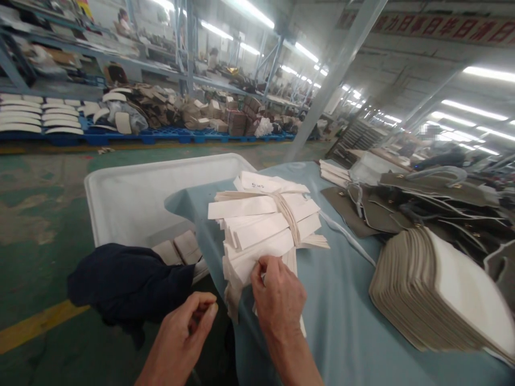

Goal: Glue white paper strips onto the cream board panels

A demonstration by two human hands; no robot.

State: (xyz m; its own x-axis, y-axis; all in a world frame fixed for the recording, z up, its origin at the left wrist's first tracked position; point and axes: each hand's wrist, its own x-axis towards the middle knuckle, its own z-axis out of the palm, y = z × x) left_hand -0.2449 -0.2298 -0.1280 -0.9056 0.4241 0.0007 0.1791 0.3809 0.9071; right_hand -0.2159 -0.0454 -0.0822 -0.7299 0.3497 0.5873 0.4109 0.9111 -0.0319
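- Cream strips meet the right hand, its thumb and forefinger bent against their near side; whether it pinches one, I cannot tell.
- Left hand loosely closed, thumb drawn to forefinger, nothing visible in it; it hangs just left of the blue-grey cover.
- Strips lie on that cover, left ends close to its left edge.
- Long axis: mostly left to right, right ends tilting slightly away; a band crosses them right of middle.
- Leftward, past the edge: dark fabric, then a white tub.
- Rightward, bare cover gives room up to a panel stack; brown pieces lie farther off.
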